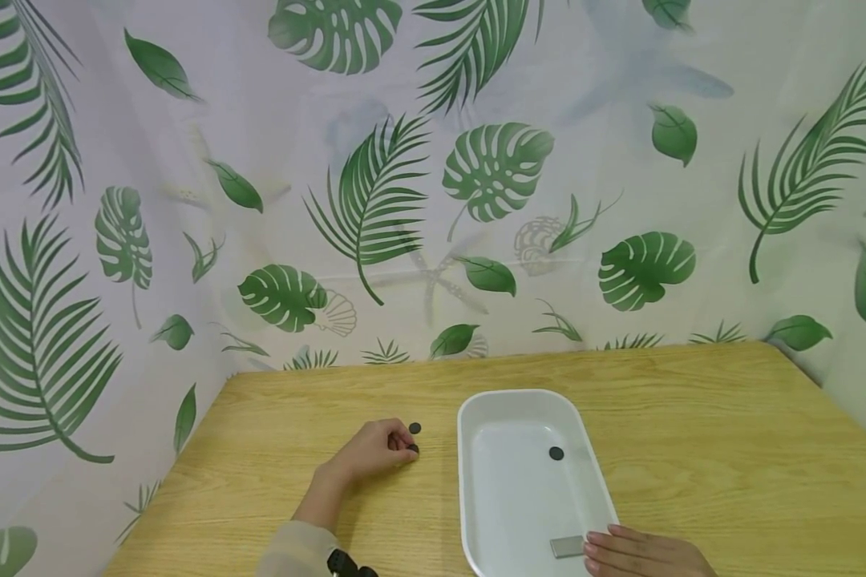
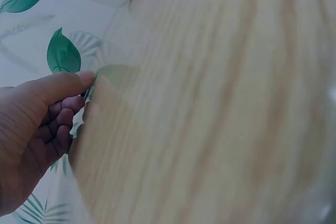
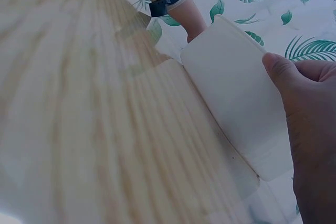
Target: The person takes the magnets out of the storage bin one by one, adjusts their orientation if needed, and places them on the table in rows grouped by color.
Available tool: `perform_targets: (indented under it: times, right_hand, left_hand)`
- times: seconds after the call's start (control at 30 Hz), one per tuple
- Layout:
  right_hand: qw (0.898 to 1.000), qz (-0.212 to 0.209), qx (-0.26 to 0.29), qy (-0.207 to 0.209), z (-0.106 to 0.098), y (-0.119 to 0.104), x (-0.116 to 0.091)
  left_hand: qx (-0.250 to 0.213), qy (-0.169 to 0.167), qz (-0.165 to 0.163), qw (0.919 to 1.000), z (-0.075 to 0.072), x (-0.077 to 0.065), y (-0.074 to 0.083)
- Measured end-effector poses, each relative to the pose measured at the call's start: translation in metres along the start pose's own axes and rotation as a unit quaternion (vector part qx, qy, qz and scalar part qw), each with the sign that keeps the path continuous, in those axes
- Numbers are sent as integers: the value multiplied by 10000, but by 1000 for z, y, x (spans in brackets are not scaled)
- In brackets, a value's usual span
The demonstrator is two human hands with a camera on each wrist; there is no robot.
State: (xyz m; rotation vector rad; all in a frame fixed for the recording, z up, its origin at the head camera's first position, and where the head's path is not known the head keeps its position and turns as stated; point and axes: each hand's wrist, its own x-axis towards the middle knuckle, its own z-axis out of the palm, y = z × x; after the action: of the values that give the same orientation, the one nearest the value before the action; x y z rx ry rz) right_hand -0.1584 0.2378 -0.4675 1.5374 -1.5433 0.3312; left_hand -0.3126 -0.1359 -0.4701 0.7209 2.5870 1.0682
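On the left part of the wooden table, my left hand (image 1: 372, 450) pinches a small dark disc (image 1: 414, 449) between thumb and fingers, low over the wood. A second dark disc (image 1: 414, 428) lies just beyond the fingertips. To the right stands a white tray (image 1: 501, 489), holding one more dark disc (image 1: 556, 453) and a flat grey rectangular block (image 1: 567, 547). My right hand (image 1: 645, 553) grips the tray's right rim near its front, fingers over the edge beside the block. The thumb (image 3: 278, 66) presses the tray's outer side in the right wrist view.
The wooden table (image 1: 736, 449) runs back to a pale leaf-printed cloth (image 1: 418, 184), which also rises at both sides. A black strap (image 1: 343, 562) sits round the left wrist, over a light sleeve (image 1: 296, 549).
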Motion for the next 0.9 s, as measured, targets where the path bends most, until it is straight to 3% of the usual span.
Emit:
perform_targets:
  times: [0.27, 0.9]
  right_hand:
    - [10000, 40, 49, -44, 0, -1, -1]
    - [9998, 73, 87, 157, -1, -1, 8]
  left_hand:
    - [78, -45, -66, 9999, 1, 3, -1]
    - [-277, -338, -96, 9990, -1, -1, 2]
